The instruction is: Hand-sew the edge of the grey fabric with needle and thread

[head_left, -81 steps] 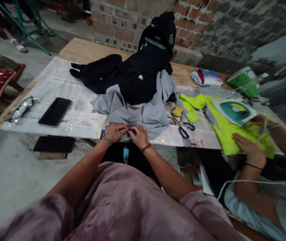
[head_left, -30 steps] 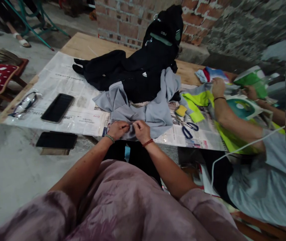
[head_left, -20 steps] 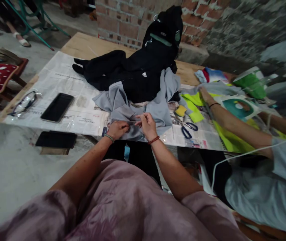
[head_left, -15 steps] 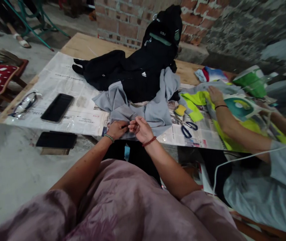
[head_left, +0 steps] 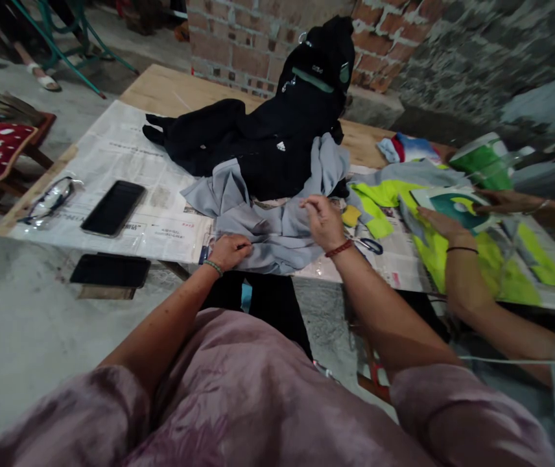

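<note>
Grey fabric (head_left: pixel 277 227), probably part of a garment, lies rumpled at the table's front edge. My left hand (head_left: pixel 230 251) is closed on its front left part, fingers pinched together. Over the right part of the cloth, my right hand (head_left: pixel 325 222) is raised with its fingers curled in a pinch. Whatever it holds, if anything, is too small to make out. Behind the cloth is a black jacket (head_left: pixel 262 143) with a white logo. Dark-handled scissors (head_left: pixel 371 245) lie right of my right hand, partly hidden by it, near a small yellow piece (head_left: pixel 352 215).
Newspaper under clear plastic covers the table (head_left: pixel 170 227). A black phone (head_left: pixel 113 207) and glasses (head_left: pixel 51 200) lie to the left. A black bag (head_left: pixel 316 65) stands behind. At right, a co-worker's hands (head_left: pixel 445 224) handle an iron (head_left: pixel 457 206) and yellow-grey cloth (head_left: pixel 482 259).
My right hand has moved away from my left, to the right and slightly up. My left hand stays on the cloth. The co-worker's arms have shifted around the iron.
</note>
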Tool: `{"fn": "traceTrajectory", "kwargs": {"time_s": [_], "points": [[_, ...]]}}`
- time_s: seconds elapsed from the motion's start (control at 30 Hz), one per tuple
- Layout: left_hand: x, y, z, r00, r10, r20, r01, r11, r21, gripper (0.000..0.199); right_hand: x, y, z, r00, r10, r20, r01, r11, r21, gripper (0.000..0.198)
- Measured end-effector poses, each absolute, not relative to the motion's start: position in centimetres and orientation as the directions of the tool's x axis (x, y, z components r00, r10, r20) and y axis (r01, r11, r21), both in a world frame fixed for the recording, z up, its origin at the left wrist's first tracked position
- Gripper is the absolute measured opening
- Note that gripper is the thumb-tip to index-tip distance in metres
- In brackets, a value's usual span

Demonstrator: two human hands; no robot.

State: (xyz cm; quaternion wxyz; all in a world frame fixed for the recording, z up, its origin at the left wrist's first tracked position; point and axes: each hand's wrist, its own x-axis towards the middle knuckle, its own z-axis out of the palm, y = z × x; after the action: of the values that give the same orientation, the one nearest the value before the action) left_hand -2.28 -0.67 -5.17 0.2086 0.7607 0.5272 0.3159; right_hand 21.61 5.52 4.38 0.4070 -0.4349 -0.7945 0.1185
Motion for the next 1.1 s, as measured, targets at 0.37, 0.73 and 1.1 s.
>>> {"fn": "traceTrajectory", "kwargs": {"time_s": [0.37, 0.73, 1.1], "points": [[-2.3, -0.5, -5.6, 0.255, 0.928, 0.272, 0.672, -0.372, 0.640, 0.020, 30.4, 9.2, 12.9, -0.091, 0.659, 0.747, 0.774, 0.519, -0.364, 0.012], [-2.5, -0.4, -5.7, 0.263, 0.931, 0.252, 0.671, -0.364, 0.646, 0.022, 35.0, 9.5, 20.1, 0.003, 0.596, 0.803, 0.798, 0.482, -0.361, 0.035], [-2.4, -0.5, -5.3, 0.202, 0.955, 0.218, 0.656, -0.297, 0.693, 0.019, 31.3, 9.0, 14.3, 0.276, 0.797, 0.538, 0.424, 0.401, -0.812, 0.016]]}}
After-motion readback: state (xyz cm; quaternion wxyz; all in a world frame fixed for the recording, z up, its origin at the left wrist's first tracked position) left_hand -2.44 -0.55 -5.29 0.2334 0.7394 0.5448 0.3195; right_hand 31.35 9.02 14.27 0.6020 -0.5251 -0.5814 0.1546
